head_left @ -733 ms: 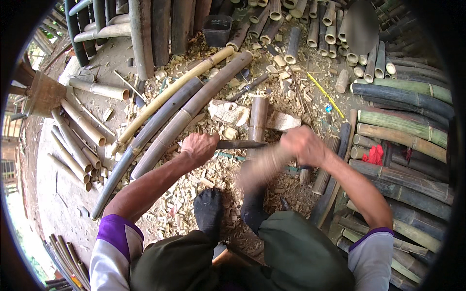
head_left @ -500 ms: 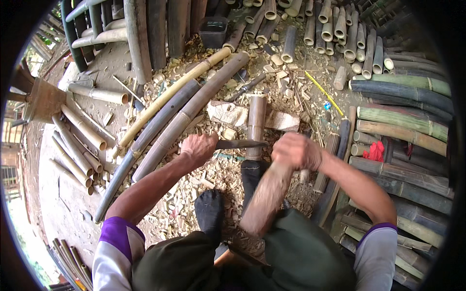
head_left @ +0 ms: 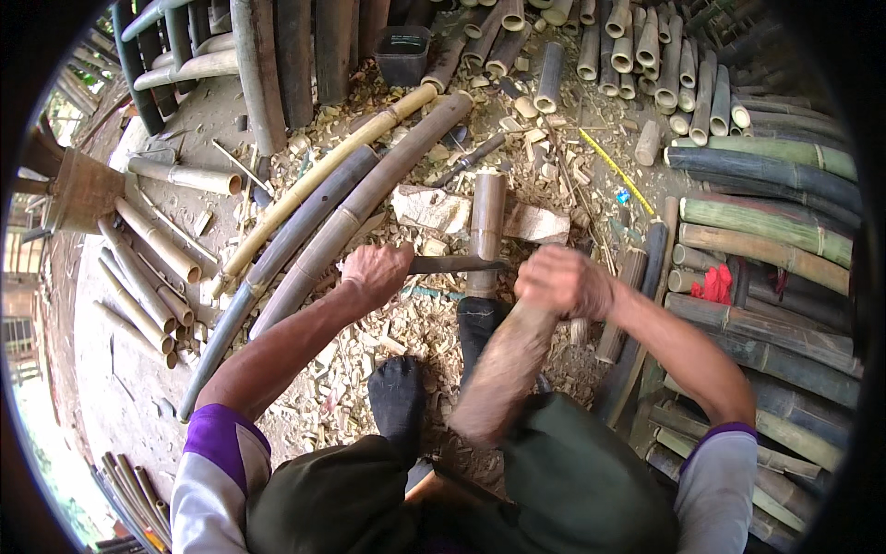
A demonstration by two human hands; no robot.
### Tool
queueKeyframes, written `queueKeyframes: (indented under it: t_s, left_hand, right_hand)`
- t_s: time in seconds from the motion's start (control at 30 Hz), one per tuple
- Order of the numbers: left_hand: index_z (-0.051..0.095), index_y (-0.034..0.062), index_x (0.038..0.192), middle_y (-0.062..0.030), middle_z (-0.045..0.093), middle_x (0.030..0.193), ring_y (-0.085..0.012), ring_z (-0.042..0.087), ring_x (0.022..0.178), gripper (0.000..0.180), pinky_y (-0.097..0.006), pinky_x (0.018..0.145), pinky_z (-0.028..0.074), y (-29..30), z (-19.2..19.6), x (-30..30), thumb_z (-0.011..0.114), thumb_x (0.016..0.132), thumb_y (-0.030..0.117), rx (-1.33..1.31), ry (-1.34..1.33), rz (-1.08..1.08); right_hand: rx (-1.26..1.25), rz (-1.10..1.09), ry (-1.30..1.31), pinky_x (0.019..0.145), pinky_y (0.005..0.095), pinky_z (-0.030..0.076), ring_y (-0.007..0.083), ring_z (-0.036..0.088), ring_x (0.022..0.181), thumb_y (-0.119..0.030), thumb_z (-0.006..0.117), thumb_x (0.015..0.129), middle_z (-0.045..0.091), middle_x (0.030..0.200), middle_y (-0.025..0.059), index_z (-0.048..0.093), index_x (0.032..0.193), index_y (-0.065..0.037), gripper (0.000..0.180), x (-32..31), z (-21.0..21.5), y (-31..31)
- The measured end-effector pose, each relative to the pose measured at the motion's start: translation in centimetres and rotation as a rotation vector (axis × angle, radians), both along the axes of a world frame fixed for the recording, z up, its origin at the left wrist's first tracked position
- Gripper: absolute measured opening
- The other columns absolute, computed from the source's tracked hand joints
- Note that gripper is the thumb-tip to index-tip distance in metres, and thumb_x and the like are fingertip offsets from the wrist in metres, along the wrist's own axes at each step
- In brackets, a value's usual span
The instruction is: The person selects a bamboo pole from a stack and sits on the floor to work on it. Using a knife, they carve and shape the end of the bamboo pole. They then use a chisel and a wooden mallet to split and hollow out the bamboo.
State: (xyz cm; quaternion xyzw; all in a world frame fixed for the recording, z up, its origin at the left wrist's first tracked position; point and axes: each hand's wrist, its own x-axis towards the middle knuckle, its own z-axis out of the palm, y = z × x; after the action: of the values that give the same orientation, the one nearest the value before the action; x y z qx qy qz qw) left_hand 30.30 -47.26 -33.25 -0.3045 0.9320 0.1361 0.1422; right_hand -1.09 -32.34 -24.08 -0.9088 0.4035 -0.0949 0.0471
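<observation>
My left hand is closed around the handle of a knife. Its dark blade lies crosswise over a short brown bamboo piece, near that piece's closer end. My right hand grips a wooden mallet just right of the blade tip. The mallet's thick, slightly blurred end slants down toward my right knee. Under the bamboo sits a pale, chopped wooden block, showing on both sides of it. My right foot, in a black sock, is at the bamboo's near end.
Wood chips cover the ground. Three long bamboo poles lie at left. Stacked bamboo fills the right side, with a red cloth on it. Ahead are a black bucket and a yellow measuring tape.
The view has shifted slightly. My left hand and the knife blade sit a little farther forward. The mallet has moved only slightly, and both hands keep their holds.
</observation>
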Motion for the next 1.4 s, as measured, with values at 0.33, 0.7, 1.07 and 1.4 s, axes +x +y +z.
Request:
queueKeyframes:
  t_s: [0.33,0.7,1.07,1.4]
  left_hand:
    - [0.057,0.0043,0.106,-0.0182,0.072,0.082,-0.0339,0.074,0.073,0.01,-0.049,0.06,0.057,-0.2,0.5,-0.7,0.055,0.098,0.011,-0.028,-0.033,-0.012]
    - [0.054,0.0028,0.108,-0.0199,0.071,0.081,-0.0356,0.073,0.072,0.012,-0.05,0.062,0.056,-0.9,0.8,-1.5,0.053,0.099,0.01,-0.014,-0.012,-0.014]
    - [0.078,0.0041,0.091,-0.0097,0.071,0.072,-0.023,0.068,0.068,0.044,-0.044,0.066,0.053,-8.0,3.3,-2.1,0.076,0.093,0.048,0.467,0.549,0.072]
    - [0.076,0.0047,0.083,-0.0138,0.07,0.068,-0.0311,0.072,0.069,0.065,-0.048,0.07,0.058,-6.5,3.8,-3.8,0.053,0.102,0.063,0.143,0.185,-0.078]
  right_hand:
    - [-0.059,-0.051,-0.005,0.066,0.0368,0.057,0.0177,0.066,0.074,0.001,0.066,0.08,0.067,0.078,0.0036,0.065,0.095,-0.009,0.018,-2.8,0.3,-1.2]
    - [-0.02,-0.288,0.426,0.068,0.0397,0.058,0.0275,0.069,0.086,0.001,0.083,0.068,0.07,0.092,0.0148,0.056,0.116,-0.002,0.055,-4.7,-0.5,-1.0]
    - [0.266,-0.906,-0.912,0.094,0.0395,0.054,0.0245,0.067,0.1,-0.023,0.083,0.074,0.068,0.113,0.0147,0.049,0.132,0.004,0.072,0.7,5.4,2.0]
    - [0.471,-1.014,-1.046,0.102,0.0379,0.047,0.0226,0.06,0.113,-0.032,0.082,0.079,0.061,0.123,0.0141,0.049,0.138,0.004,0.077,2.2,6.0,2.0]
